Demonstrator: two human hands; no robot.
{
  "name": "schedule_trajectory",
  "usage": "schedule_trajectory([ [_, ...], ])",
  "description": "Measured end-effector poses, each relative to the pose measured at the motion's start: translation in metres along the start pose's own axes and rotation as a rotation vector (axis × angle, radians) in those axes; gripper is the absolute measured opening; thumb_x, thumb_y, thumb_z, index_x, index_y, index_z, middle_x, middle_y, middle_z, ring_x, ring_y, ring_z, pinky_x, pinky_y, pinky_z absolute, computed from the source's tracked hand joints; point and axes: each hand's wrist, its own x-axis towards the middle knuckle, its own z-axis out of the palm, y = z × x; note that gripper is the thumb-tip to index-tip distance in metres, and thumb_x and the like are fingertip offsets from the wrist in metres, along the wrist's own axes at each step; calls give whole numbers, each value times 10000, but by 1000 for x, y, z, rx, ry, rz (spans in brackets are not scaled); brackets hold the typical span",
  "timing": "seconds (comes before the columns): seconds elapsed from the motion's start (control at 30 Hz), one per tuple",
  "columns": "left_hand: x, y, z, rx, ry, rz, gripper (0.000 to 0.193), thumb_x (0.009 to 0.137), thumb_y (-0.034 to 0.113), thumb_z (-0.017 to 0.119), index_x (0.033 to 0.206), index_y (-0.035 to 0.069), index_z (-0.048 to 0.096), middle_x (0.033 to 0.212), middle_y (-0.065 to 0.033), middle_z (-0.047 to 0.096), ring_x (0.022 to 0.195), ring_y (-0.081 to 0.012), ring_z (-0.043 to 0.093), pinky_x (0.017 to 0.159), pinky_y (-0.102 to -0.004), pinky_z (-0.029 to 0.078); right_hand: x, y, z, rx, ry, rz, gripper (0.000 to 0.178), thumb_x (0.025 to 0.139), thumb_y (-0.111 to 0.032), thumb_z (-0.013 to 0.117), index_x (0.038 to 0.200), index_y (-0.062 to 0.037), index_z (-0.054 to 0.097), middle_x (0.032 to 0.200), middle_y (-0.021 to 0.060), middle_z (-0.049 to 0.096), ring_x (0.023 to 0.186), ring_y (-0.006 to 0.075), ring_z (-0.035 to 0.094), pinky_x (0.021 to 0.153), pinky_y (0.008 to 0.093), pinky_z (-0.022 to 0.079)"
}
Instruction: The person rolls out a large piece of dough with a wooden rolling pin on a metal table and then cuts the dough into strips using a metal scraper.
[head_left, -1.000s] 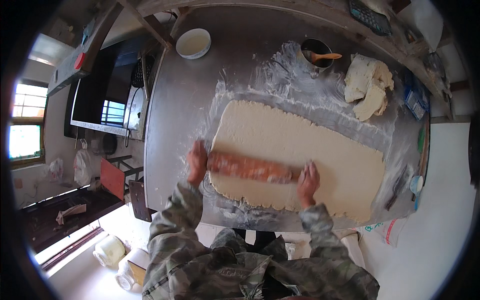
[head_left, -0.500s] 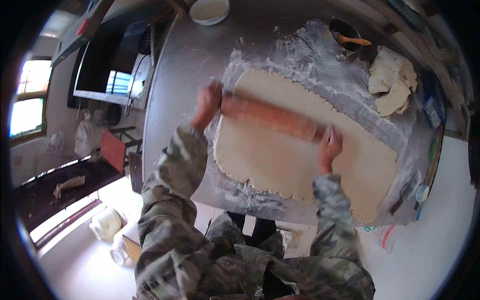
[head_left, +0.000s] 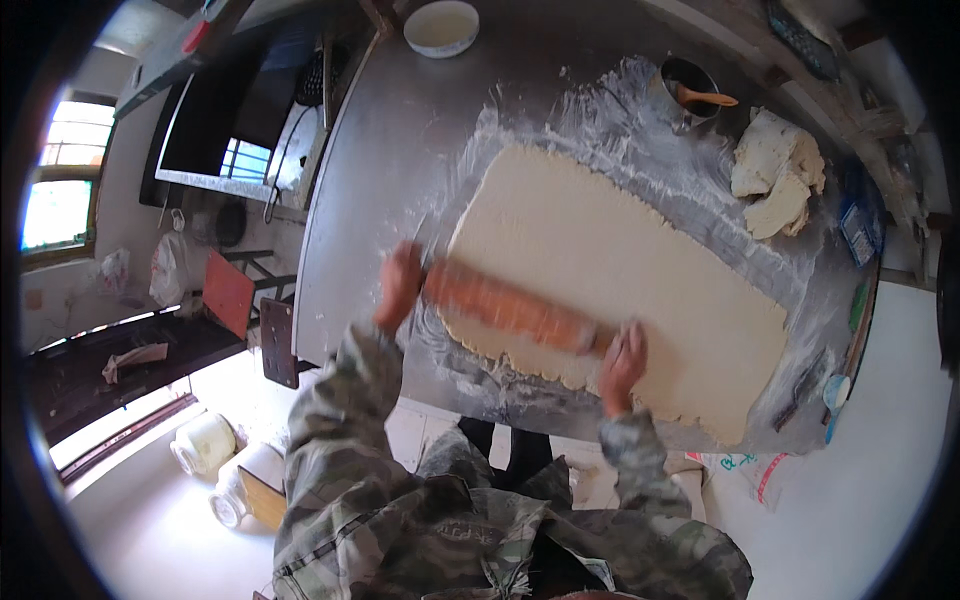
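A large flat sheet of dough (head_left: 640, 270) lies on the floured metal table, its edges ragged. Across its near left part rests a thick wooden rolling pin (head_left: 510, 308), slanting down to the right and blurred by motion. My left hand (head_left: 401, 280) is closed around the pin's left handle, just off the dough's left edge. My right hand (head_left: 625, 360) grips the other handle above the dough's near side. A folded lump of dough (head_left: 775, 170) sits beyond the sheet at the far right.
At the table's far edge stands a white bowl (head_left: 441, 30). A dark pot (head_left: 688, 88) holding a wooden-handled tool is at the far right. Loose flour (head_left: 625, 125) is smeared around the sheet. A blue packet (head_left: 860, 232) lies by the right edge. White jars (head_left: 203, 445) are on the floor.
Both hands have drawn the rolling pin toward me and slightly left, from the middle of the sheet to its near left part. The view has shifted a little.
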Motion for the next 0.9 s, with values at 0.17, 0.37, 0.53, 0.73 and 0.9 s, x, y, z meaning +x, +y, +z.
schedule_trajectory([
  [0.17,-2,-17,6,51,-1,9,204,814,117,620,1016,93,613,939,-145,624,763,-378,627,589,-479,482,-4,2,9,-104,10,-57,320,951,-153,519,1178,40,636,1251,220,614,1152,379,588,953,492,468],
  [0.37,140,-14,27,-12,55,-80,144,909,165,498,883,61,594,793,-201,616,699,-421,603,558,-498,450,125,9,46,36,231,156,233,922,-183,566,1064,-33,674,1104,160,667,977,378,621,839,448,510],
  [0.53,30,54,7,1,-216,-274,271,978,239,435,1050,123,670,982,-175,688,853,-412,656,732,-505,514,24,43,-9,306,223,440,242,888,-131,604,1098,-32,673,1100,134,683,1003,339,652,860,395,522],
  [0.73,-43,226,23,-78,-336,-76,152,926,152,504,1011,128,628,907,-153,682,691,-374,661,593,-475,516,-38,149,-120,72,162,406,250,935,-148,547,1099,-13,678,1201,163,647,1107,336,611,931,418,476],
  [0.9,-65,283,95,218,-46,301,89,922,178,535,994,151,580,770,-142,659,612,-361,651,527,-502,492,-98,234,-117,-300,65,270,350,979,-248,477,1138,-3,670,1300,168,600,1214,350,538,1015,465,395],
])
